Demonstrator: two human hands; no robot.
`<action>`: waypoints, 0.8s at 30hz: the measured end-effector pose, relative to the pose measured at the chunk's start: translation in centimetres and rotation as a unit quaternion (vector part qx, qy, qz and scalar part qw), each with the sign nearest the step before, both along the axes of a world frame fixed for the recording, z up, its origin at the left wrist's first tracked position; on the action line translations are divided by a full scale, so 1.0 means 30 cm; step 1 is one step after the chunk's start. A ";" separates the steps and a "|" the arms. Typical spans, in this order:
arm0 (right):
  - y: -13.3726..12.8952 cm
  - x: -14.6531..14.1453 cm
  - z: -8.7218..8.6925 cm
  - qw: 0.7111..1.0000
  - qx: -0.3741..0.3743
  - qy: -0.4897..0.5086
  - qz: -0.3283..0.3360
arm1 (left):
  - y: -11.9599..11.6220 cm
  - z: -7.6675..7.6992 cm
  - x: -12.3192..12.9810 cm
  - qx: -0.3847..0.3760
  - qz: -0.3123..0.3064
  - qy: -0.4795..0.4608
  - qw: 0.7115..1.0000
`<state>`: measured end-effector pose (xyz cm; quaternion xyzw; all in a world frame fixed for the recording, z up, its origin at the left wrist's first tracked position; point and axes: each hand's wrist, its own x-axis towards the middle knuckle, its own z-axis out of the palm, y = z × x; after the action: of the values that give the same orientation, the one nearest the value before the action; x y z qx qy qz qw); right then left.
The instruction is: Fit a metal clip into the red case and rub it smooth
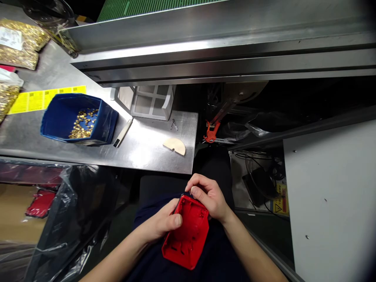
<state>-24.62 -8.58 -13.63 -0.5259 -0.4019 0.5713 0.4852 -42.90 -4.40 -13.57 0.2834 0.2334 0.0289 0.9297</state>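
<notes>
A red plastic housing (190,231), hollow side up, is held over my lap. My left hand (163,223) grips its left wall, with the thumb over the rim and the fingers hidden beneath. At the top right corner, my right hand (210,197) has its thumb and index finger curled close together at the housing's top edge. Whether something small sits between those fingertips I cannot make out. On the metal bench above lie a beige half-round piece (175,146) and some small metal pieces (174,124).
On the bench (143,156) stand a blue bin (73,117) of small brass parts and a grey divided tray (149,102); a white cutter-like tool (123,132) lies between. Bags of brass parts (20,43) are far left. A plastic-lined box (26,219) sits lower left, an orange-handled tool (211,131) beyond the bench edge.
</notes>
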 end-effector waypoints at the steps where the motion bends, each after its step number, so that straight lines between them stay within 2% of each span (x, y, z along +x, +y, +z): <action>1: 0.001 0.000 0.001 1.000 0.002 0.003 0.001 | -0.002 -0.001 -0.001 0.005 0.001 0.002 1.000; 20: -0.004 -0.010 -0.001 1.000 0.008 0.024 -0.004 | -0.007 -0.016 -0.017 0.013 0.001 -0.013 1.000; 24: -0.011 -0.017 -0.002 0.999 -0.006 0.026 -0.024 | -0.007 -0.017 -0.016 0.013 0.004 -0.016 1.000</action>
<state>-25.13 -8.91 -13.70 -0.5232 -0.3730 0.5750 0.5064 -43.39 -4.62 -14.09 0.2938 0.2192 0.0396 0.9295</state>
